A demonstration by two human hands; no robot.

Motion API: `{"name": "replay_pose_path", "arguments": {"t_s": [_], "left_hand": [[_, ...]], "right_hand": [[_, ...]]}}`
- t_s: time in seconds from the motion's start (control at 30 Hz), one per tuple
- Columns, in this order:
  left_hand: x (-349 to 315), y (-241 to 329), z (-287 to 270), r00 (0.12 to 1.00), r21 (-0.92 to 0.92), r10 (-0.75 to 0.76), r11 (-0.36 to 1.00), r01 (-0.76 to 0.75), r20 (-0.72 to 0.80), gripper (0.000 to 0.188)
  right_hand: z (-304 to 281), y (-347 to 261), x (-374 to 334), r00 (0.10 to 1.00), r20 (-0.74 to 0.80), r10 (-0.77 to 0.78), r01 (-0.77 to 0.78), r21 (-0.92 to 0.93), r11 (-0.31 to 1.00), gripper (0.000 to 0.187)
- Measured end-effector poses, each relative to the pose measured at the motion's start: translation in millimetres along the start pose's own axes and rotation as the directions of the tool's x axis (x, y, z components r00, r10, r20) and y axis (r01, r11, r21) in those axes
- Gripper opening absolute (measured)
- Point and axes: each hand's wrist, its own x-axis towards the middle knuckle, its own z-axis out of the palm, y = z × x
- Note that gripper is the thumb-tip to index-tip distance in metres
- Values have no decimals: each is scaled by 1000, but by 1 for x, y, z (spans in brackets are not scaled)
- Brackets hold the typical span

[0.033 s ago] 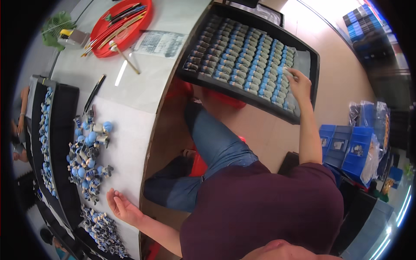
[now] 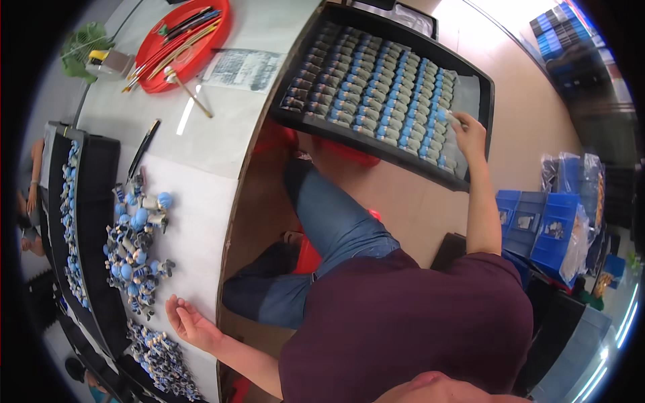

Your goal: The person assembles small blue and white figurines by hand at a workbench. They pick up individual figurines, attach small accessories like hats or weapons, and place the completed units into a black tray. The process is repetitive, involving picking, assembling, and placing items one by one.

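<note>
My right hand (image 2: 471, 136) is over the right side of a black tray (image 2: 376, 158), its thumb and fingers pinched on a small blue-and-grey figurine (image 2: 449, 117) that they partly hide. Rows of similar figurines (image 2: 376, 87) lie close together on the tray's pale lining. On the white table (image 2: 201, 235) at the left rests my left hand (image 2: 193, 326), palm up, fingers loosely bent and nothing in them. Beside it is a loose heap of blue, white and grey figurines (image 2: 138, 252). Smaller pieces form another pile (image 2: 161, 359) nearer to me.
A red basin (image 2: 225, 30) of brushes and tools stands at the table's far end, near a printed sheet (image 2: 245, 69). A black pen (image 2: 144, 148) lies beyond the heap. Another dark tray (image 2: 101, 221) lines the left side. Blue bins (image 2: 531, 215) stand at the right.
My right hand has shifted slightly right and toward me with the figurine. My left hand stays in place; the table and tray appear shifted slightly left in view.
</note>
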Motion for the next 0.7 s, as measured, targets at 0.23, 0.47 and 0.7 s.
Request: {"name": "replay_pose_path", "arguments": {"t_s": [0.23,0.47,0.7], "left_hand": [[3,2,5,1000,6,2,1000,-2,29,30],[3,1,11,1000,-2,-12,1000,12,-11,30],[-1,-3,9,995,13,28,1000,-27,-95,26]], "right_hand": [[16,107,-32,936,140,321,-267,-310,913,26],[36,117,-37,912,172,372,-307,-316,898,27],[42,147,-20,926,332,181,-51,-365,930,24]]}}
